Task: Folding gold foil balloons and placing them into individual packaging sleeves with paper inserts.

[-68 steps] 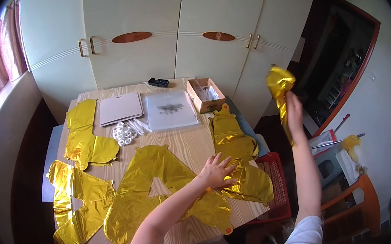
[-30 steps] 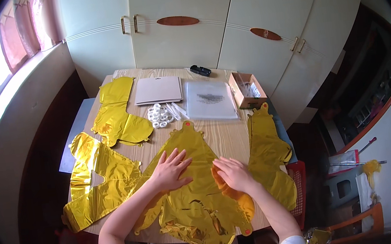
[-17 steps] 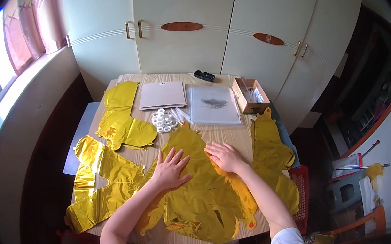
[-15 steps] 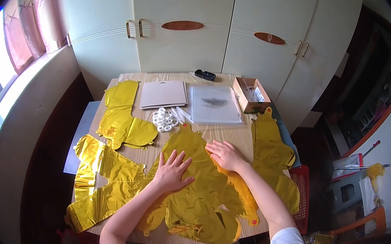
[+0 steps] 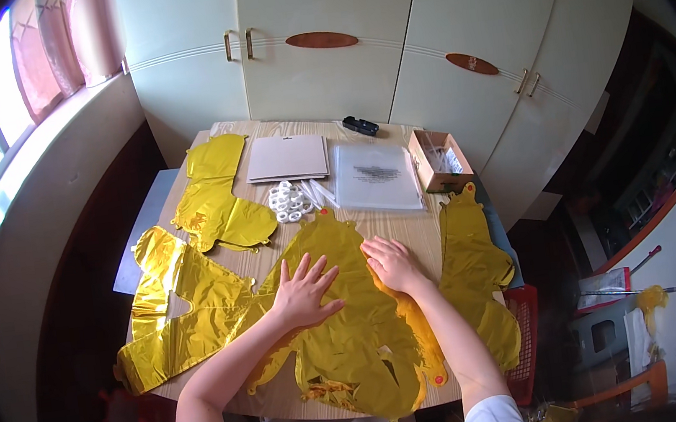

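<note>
A flat, uninflated gold foil balloon [image 5: 346,349] lies creased across the near middle of the table. My left hand [image 5: 304,293] rests palm down on its upper left part, fingers spread. On its right edge my right hand [image 5: 395,265] lies flat, fingers stretched out and close together. An orange-toned edge [image 5: 409,320] of the foil runs down beside my right wrist. More flat gold foil balloons surround it: a shiny one [image 5: 193,334] at the left, one [image 5: 219,204] at the far left, and another [image 5: 475,278] beyond my right forearm.
Behind the foil are small white rolls [image 5: 291,203], thin white strips [image 5: 319,195], a stack of pale card [image 5: 288,158] and clear plastic bags [image 5: 376,177]. An open box [image 5: 440,160] and a black object [image 5: 360,125] stand farther back. A red basket [image 5: 525,336] is at the right.
The view has shifted slightly, moving the table a little up and to the right in the picture. Both hands stay flat on the foil in nearly the same places.
</note>
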`<state>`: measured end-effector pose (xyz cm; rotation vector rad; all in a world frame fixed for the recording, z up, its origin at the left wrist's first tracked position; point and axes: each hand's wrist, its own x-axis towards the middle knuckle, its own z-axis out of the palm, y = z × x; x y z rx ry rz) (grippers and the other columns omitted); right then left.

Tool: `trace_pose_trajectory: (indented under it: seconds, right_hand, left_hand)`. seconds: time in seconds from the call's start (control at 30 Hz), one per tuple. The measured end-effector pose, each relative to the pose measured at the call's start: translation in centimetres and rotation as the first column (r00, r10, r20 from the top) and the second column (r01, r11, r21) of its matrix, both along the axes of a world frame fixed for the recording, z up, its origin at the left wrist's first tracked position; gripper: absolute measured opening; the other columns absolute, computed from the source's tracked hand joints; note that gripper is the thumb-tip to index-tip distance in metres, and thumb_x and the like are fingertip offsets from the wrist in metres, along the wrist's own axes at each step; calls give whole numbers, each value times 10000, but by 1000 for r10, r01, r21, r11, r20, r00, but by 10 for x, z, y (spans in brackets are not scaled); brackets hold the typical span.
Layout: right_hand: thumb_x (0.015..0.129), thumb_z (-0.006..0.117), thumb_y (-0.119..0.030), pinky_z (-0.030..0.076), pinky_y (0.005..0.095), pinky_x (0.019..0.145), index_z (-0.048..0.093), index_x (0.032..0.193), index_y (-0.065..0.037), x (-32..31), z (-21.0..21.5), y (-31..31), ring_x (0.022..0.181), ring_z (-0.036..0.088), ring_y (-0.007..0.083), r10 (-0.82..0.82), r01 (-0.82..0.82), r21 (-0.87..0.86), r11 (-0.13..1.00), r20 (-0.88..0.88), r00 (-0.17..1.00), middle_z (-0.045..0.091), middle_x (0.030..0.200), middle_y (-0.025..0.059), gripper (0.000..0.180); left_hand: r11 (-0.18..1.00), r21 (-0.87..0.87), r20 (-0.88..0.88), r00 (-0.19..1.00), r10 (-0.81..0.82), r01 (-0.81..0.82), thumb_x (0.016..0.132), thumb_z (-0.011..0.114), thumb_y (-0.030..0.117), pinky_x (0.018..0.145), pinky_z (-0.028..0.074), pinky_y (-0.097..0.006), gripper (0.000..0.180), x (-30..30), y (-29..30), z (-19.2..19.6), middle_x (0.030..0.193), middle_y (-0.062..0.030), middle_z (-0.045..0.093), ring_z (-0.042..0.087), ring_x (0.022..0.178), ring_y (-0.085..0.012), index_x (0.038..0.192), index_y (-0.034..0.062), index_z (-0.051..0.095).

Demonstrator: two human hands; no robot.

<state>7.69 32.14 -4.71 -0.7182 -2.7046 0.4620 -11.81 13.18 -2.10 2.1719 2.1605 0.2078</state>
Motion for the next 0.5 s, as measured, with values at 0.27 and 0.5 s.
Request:
trace_pose_trajectory:
  seconds: [0.27,0.5]
  right_hand:
    - [967,525,-268,278,459,1132,566,1349,-127,4,-3,0,1372,414,255,35,-32,68,997,-37,999,526,1421,55,409]
    - [981,503,-288,248,464,1155,544,1371,-120,9,2,-4,1389,388,259,56,-55,40,998,-6,998,489,1455,60,427]
  left_hand:
    - [1000,-4,-15,1000,-13,13,883,374,722,1128,70,-691,821,0,1,-1,1591,-110,249,154,1480,-373,1532,226,290]
    - [997,-68,4,1000,-23,23,885,346,742,1122,66,-701,828,9,-6,7,1599,-120,224,132,1479,-399,1539,241,271]
